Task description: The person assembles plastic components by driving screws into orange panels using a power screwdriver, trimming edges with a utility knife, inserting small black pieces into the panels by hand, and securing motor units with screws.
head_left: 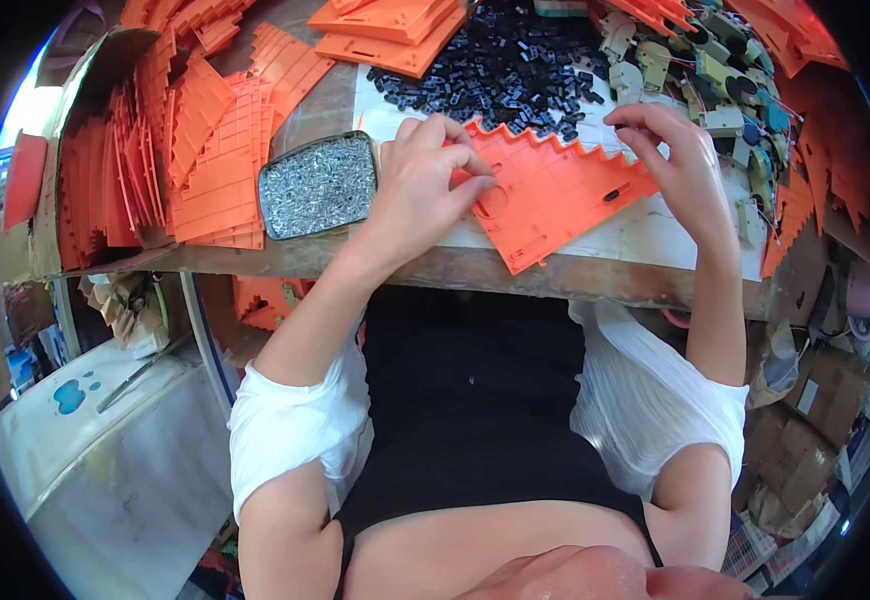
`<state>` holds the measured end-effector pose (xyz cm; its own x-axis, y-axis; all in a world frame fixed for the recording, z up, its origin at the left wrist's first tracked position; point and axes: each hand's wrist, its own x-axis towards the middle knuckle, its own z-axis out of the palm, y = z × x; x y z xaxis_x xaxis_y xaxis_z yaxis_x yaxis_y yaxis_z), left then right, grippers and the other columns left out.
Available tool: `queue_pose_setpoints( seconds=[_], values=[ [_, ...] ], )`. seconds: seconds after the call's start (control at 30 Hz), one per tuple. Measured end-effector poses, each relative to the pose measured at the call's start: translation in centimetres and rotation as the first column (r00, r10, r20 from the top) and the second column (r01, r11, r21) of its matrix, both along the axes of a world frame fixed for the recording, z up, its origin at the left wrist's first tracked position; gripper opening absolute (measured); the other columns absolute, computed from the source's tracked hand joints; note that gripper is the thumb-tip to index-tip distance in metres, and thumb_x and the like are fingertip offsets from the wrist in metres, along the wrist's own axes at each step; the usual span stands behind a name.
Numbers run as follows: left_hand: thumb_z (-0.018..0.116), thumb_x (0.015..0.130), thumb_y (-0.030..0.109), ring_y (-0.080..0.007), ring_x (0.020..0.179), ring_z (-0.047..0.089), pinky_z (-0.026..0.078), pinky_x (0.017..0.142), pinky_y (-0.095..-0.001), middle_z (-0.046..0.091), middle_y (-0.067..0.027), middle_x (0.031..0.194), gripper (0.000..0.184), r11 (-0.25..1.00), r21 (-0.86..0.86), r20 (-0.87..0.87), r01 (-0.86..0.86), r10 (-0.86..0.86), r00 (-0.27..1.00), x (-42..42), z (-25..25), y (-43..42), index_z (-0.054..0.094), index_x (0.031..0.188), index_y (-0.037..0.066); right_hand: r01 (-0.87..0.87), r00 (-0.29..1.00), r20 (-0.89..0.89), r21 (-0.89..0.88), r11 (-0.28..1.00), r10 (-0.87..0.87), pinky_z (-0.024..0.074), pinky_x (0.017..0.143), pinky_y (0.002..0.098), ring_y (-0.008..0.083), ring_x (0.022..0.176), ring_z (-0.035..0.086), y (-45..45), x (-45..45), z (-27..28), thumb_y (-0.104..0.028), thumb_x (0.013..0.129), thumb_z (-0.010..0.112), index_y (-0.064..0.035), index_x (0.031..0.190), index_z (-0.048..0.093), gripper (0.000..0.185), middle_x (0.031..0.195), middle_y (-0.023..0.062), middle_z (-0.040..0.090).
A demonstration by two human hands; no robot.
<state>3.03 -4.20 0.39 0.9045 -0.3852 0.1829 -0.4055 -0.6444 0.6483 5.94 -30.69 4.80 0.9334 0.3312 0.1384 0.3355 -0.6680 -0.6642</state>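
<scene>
From the left, we have loose orange panels (225,165) on the counter (645,284), then a dark-rimmed tray (264,208) of small metal pieces (318,182) just beside our left hand (415,185). That hand has thumb and fingers drawn close together over the left part of the toothed panel (545,205); we cannot tell whether they pinch something. The toothed panel lies between our hands, one corner reaching the counter's front edge, so we do well to steady it against sliding. Beyond it spreads a heap of black pieces (515,75). A small dark piece (617,191) sits on the panel's right part; we should avoid knocking it. Our right hand (683,165) curls its fingers narrowly near the toothed edge, its grip unclear to us; a light fingertip pinch should suit such small pieces.
</scene>
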Motion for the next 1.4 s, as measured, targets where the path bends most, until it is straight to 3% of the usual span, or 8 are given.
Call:
queue_pose_setpoints(
  seconds=[0.33, 0.53, 0.67, 0.87, 0.97, 1.13, 1.3, 1.4],
  values=[
    [0.070, 0.073, 0.017, -0.0266, 0.092, 0.045, 0.034, 0.080, -0.0377, 0.050, -0.0080, 0.094, 0.016, 0.994, 0.065, 0.073, -0.092, 0.088, 0.993, -0.2, -0.6, 0.0, 0.058, 0.074, 0.007, 0.027, 0.994, -0.110, 0.124, 0.992, -0.014, 0.0462, 0.070, 0.0248, 0.0130, 0.075, 0.060, 1.7, -3.1, 3.1, -0.002, 0.082, 0.059, 0.0019, 0.094, 0.061, 0.013, 0.082, 0.0052, 0.063],
    [0.068, 0.075, 0.021, -0.0280, 0.093, 0.044, 0.033, 0.078, -0.0400, 0.048, -0.0088, 0.094, 0.017, 0.996, 0.045, 0.021, -0.074, 0.073, 0.997, 0.4, -1.0, 0.3, 0.057, 0.072, 0.008, -0.276, 0.941, -0.195, 0.028, 0.961, 0.276, 0.0461, 0.063, 0.0302, 0.0235, 0.067, 0.060, 4.6, -5.2, 1.8, -0.006, 0.078, 0.063, -0.0009, 0.085, 0.063, 0.009, 0.077, 0.0097, 0.063],
    [0.068, 0.074, 0.018, -0.0284, 0.094, 0.044, 0.035, 0.079, -0.0408, 0.048, -0.0091, 0.095, 0.014, 0.993, 0.066, 0.068, -0.093, 0.089, 0.994, 0.2, -0.7, 0.2, 0.058, 0.074, 0.008, -0.417, 0.909, -0.055, -0.051, 0.908, 0.414, 0.0440, 0.074, 0.0348, 0.0267, 0.085, 0.055, 5.7, -4.8, -1.1, -0.008, 0.075, 0.065, -0.0023, 0.080, 0.061, 0.009, 0.086, 0.0097, 0.056],
    [0.066, 0.075, 0.011, -0.0282, 0.092, 0.047, 0.038, 0.081, -0.0377, 0.050, -0.0101, 0.093, 0.011, 0.995, -0.043, 0.272, -0.096, 0.104, 0.957, -1.3, 1.1, 1.5, 0.059, 0.080, 0.005, -0.504, 0.845, -0.256, -0.084, 0.860, 0.470, 0.0419, 0.080, 0.0361, 0.0286, 0.093, 0.051, 6.3, -4.0, -1.4, -0.006, 0.074, 0.063, -0.0012, 0.080, 0.057, 0.009, 0.093, 0.0114, 0.051],
    [0.066, 0.076, 0.011, -0.0285, 0.089, 0.049, 0.041, 0.078, -0.0363, 0.053, -0.0109, 0.091, 0.012, 0.983, -0.085, 0.065, -0.165, 0.171, 0.983, -2.0, 3.1, 5.6, 0.059, 0.082, 0.004, -0.530, 0.825, -0.285, -0.088, 0.844, 0.488, 0.0419, 0.080, 0.0369, 0.0296, 0.092, 0.051, 6.2, -3.6, -1.7, -0.006, 0.075, 0.062, -0.0004, 0.081, 0.054, 0.011, 0.092, 0.0122, 0.051],
    [0.066, 0.077, 0.013, -0.0298, 0.088, 0.051, 0.042, 0.077, -0.0384, 0.055, -0.0107, 0.089, 0.014, 0.876, 0.388, 0.169, -0.287, 0.239, 0.956, -1.7, 1.8, 10.5, 0.059, 0.085, 0.003, -0.542, 0.811, -0.329, -0.112, 0.833, 0.483, 0.0418, 0.082, 0.0361, 0.0286, 0.095, 0.051, 6.6, -3.6, -0.7, -0.005, 0.076, 0.061, -0.0013, 0.086, 0.054, 0.013, 0.094, 0.0125, 0.050],
    [0.063, 0.079, 0.016, -0.0282, 0.086, 0.052, 0.042, 0.076, -0.0370, 0.057, -0.0092, 0.085, 0.013, 0.931, 0.220, 0.143, -0.291, 0.265, 0.954, -2.0, 0.4, 11.3, 0.061, 0.083, 0.004, -0.303, 0.934, 0.265, 0.227, 0.926, 0.241, 0.0417, 0.088, 0.0355, 0.0215, 0.098, 0.053, 6.9, -2.1, 7.6, -0.006, 0.083, 0.059, 0.0007, 0.092, 0.055, 0.011, 0.102, 0.0096, 0.055],
    [0.064, 0.078, 0.014, -0.0284, 0.085, 0.054, 0.042, 0.076, -0.0370, 0.059, -0.0091, 0.085, 0.010, 0.953, 0.039, 0.165, -0.300, 0.290, 0.943, -2.3, 0.2, 10.7, 0.064, 0.082, 0.005, -0.071, 0.819, 0.551, 0.373, 0.925, -0.160, 0.0436, 0.086, 0.0267, 0.0165, 0.093, 0.055, 8.4, -1.0, 10.8, -0.042, 0.083, 0.065, 0.0009, 0.117, 0.051, 0.057, 0.105, 0.0053, 0.057]
  ],
)
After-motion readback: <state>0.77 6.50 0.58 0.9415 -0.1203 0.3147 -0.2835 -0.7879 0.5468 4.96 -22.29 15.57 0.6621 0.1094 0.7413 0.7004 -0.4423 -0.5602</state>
